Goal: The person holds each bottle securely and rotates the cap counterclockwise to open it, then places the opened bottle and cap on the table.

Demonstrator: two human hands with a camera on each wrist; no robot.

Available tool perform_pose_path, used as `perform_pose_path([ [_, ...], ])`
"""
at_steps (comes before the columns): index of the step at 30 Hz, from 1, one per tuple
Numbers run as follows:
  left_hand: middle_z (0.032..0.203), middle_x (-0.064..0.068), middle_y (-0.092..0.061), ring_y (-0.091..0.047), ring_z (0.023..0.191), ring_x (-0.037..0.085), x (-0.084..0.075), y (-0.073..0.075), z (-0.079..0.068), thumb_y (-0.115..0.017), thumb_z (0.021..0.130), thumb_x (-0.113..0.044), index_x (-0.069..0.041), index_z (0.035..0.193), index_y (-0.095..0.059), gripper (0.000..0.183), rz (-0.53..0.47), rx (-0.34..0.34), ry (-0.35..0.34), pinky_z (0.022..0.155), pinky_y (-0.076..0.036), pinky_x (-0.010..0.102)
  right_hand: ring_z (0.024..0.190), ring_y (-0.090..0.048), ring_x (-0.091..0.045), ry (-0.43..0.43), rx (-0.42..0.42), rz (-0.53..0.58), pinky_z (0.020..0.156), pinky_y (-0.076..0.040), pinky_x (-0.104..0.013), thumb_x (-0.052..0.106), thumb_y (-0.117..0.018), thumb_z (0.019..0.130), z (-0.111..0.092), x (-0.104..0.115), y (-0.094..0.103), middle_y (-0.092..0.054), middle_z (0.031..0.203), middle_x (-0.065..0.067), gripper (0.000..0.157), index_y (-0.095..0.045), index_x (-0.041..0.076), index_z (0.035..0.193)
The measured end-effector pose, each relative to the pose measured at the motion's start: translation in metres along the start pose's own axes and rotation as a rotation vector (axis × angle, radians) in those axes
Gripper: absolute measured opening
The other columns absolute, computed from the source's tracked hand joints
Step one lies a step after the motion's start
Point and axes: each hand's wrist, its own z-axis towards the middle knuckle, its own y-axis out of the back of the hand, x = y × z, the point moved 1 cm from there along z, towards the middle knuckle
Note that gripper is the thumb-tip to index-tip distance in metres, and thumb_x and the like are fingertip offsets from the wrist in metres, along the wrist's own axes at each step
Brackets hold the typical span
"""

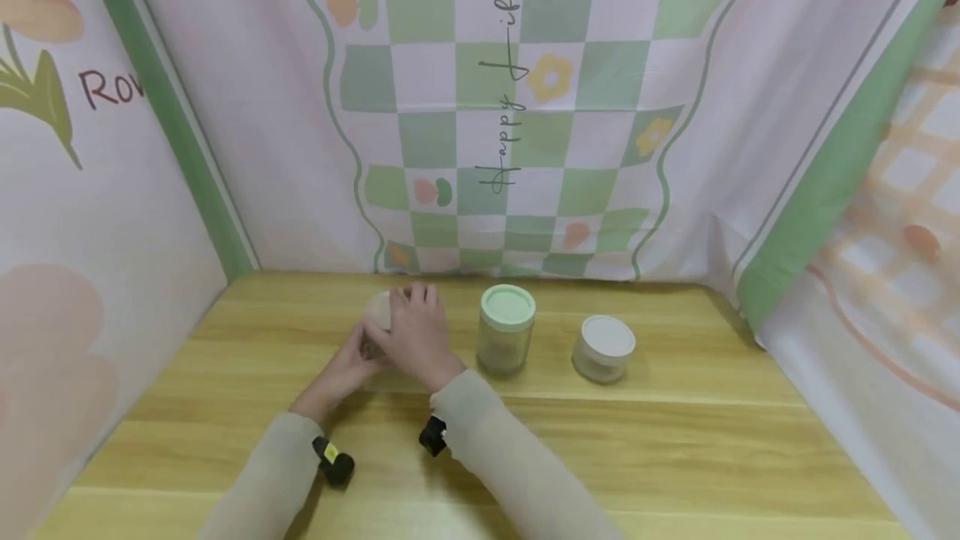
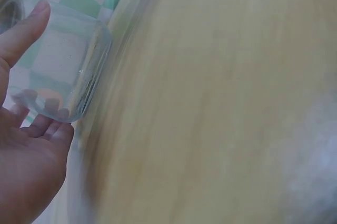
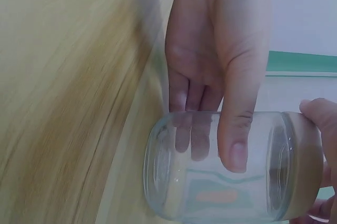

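Head view has one left hand [image 1: 351, 363] and one right hand [image 1: 420, 338], both on the same clear glass jar [image 2: 71, 58], which is at the left of the wood-grain table [image 1: 690, 457], toward the far side. Left fingers are clamped on the jar's body, thumb on one side and the rest on the other. Right fingers are clamped on its one beige lid [image 3: 306, 166], lol. Can't tell if the base touches the wood. It's one of three jars, btw: just right of the hands stands one tall mint-lidded jar [image 1: 504, 347], then one short white-lidded jar [image 1: 602, 357] farther right, those two apart. Also two black wrist cameras [image 1: 339, 467], one per arm
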Motion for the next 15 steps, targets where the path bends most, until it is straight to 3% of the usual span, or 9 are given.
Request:
perform_pose_path([
  [9,0.166,0.015,-0.004,-0.009,0.150,0.038,-0.002,0.000,0.000,-0.070,0.095,-0.020,-0.014,0.161,0.000,0.097,0.008,0.001,0.007,0.118,-0.012,0.058,0.096,-0.048,-0.025,0.052,-0.003,-0.010,0.083,-0.044,-0.034,0.057,-0.053,0.098,0.002,-0.004,-0.002,-0.062,0.118,-0.014,0.061,-0.067,0.005,0.126],
  [15,0.166,0.013,-0.005,-0.007,0.151,0.037,0.000,-0.001,0.001,-0.073,0.094,-0.028,-0.015,0.161,-0.002,0.098,0.004,-0.002,0.027,0.119,-0.010,0.057,0.108,-0.047,-0.029,0.081,0.064,0.081,0.089,-0.044,-0.036,0.058,-0.056,0.097,0.006,-0.013,-0.003,-0.058,0.128,-0.015,0.064,-0.063,0.006,0.134],
])
